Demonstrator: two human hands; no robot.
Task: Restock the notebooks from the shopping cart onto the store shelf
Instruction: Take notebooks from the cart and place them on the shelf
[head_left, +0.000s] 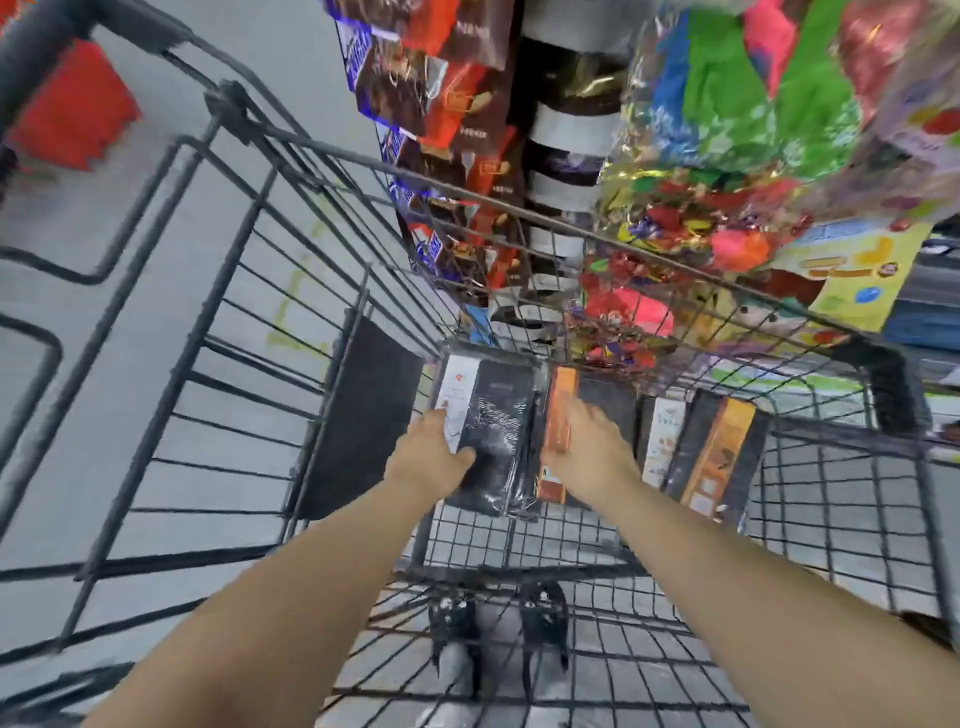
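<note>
Inside the dark wire shopping cart (291, 150), both my arms reach down to a plastic-wrapped pack of black notebooks (493, 415) with a white label strip. My left hand (428, 457) grips the pack's left edge, thumb lying on its cover. My right hand (587, 452) holds the pack's right side, where an orange-striped notebook (561, 410) shows. More black notebooks with white and orange bands (701, 452) stand against the cart's right wall.
A flat black panel (358, 415) leans inside the cart to the left of the pack. Past the cart's far rim hang chocolate packets (447, 104) and bright candy bags (727, 130) on shelving. Grey floor (156, 218) lies to the left.
</note>
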